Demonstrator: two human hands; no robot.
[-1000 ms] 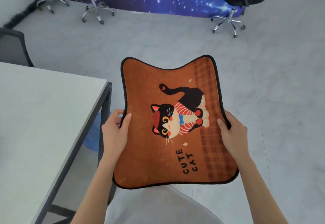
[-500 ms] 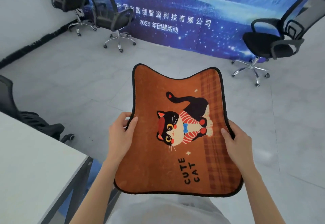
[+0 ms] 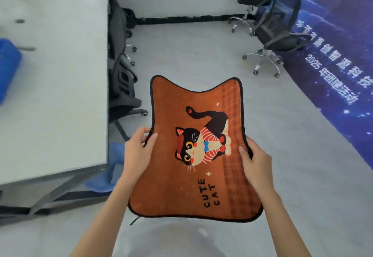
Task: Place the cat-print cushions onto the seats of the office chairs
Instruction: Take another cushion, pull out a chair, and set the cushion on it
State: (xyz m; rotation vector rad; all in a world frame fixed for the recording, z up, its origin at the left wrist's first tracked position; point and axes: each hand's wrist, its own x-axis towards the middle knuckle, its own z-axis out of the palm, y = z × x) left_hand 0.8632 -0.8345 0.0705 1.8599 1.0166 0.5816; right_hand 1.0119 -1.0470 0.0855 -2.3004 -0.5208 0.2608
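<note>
An orange cat-print cushion (image 3: 171,180) with black piping and the words CUTE CAT is held flat in front of me over the floor. My left hand (image 3: 137,153) grips its left edge and my right hand (image 3: 256,164) grips its right edge, thumbs on top. A black office chair (image 3: 123,87) is tucked beside the table just left of the cushion. Two more black office chairs (image 3: 280,34) stand at the back right by the banner, their seats bare.
A white table (image 3: 52,87) fills the left side, with a blue object (image 3: 8,65) on it and blue cloth (image 3: 109,172) under its corner. A blue banner (image 3: 333,75) runs along the right. Grey floor (image 3: 191,50) lies between the chairs.
The view has swung left: the table and the chair beside it now fill the left, the banner has shifted to the right. Both hands keep the same hold on the cushion.
</note>
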